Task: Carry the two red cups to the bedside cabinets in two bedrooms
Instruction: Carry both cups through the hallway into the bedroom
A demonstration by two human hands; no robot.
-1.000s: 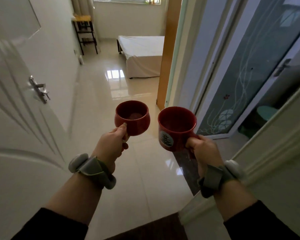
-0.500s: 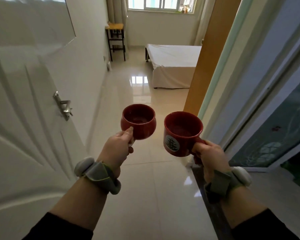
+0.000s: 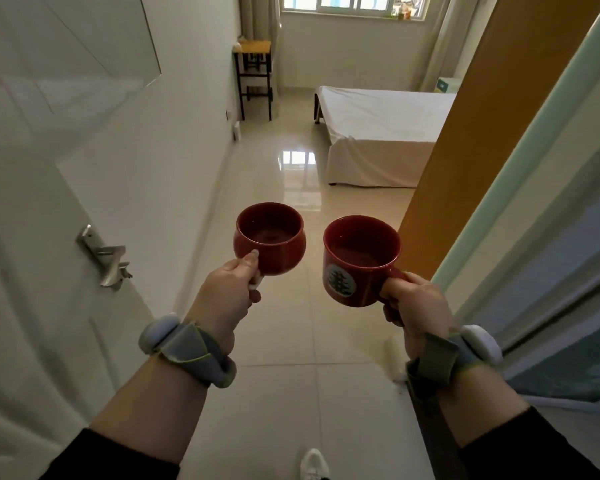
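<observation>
I hold two red cups upright in front of me over the tiled floor. My left hand (image 3: 227,291) grips the handle of a round-bellied red cup (image 3: 274,244). My right hand (image 3: 414,303) grips the handle of a straight-sided red cup (image 3: 357,268) with a pale round emblem on its side. The two cups are a short gap apart. Far ahead at the right, past the bed, a pale bedside cabinet (image 3: 447,85) shows partly behind the orange panel.
An open white door (image 3: 49,237) with a metal handle (image 3: 108,261) stands close on my left. An orange panel (image 3: 471,140) and a glass sliding door (image 3: 568,271) are on the right. Ahead lie a white-sheeted bed (image 3: 378,133) and a dark stool (image 3: 255,74).
The view has advanced through the doorway and turned left. The bed and window appear nearer and more central. Both cups stay held as before.
</observation>
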